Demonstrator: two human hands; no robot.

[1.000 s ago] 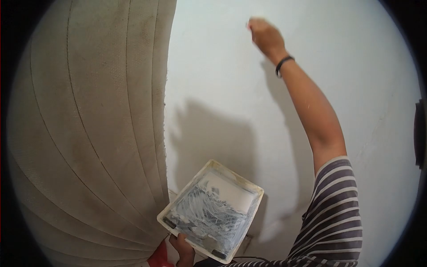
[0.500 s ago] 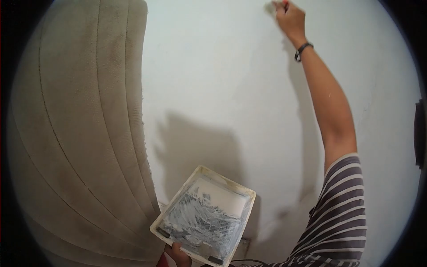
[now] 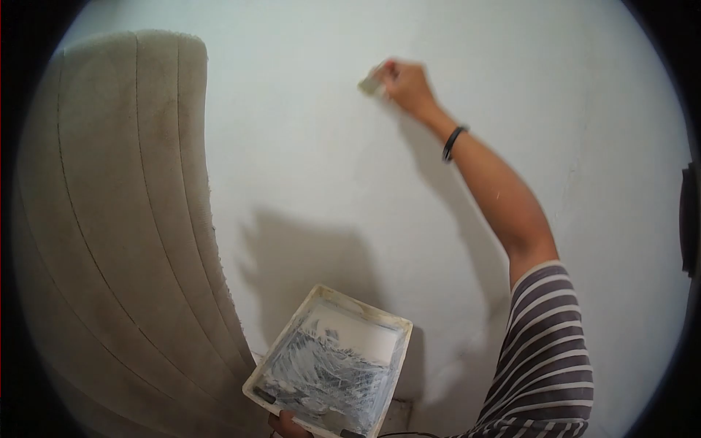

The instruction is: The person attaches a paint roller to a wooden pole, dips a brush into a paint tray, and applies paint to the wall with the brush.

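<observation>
Head view: right hand (image 3: 407,86) upper centre, fingers pinching brush (image 3: 372,83) against wall (image 3: 307,160); bristles project left of fingertips; left hand (image 3: 286,423) grips paint tray (image 3: 330,363) from below, bottom centre.

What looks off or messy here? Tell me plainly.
The paint tray, gripped at its lower edge by the left hand, is tilted and smeared with white paint. The upholstered panel leaning against the wall shows dark soiling. The right hand holds a brush to the wall.

White wall (image 3: 307,146); striped sleeve (image 3: 544,350); beige upholstery (image 3: 109,219).
</observation>
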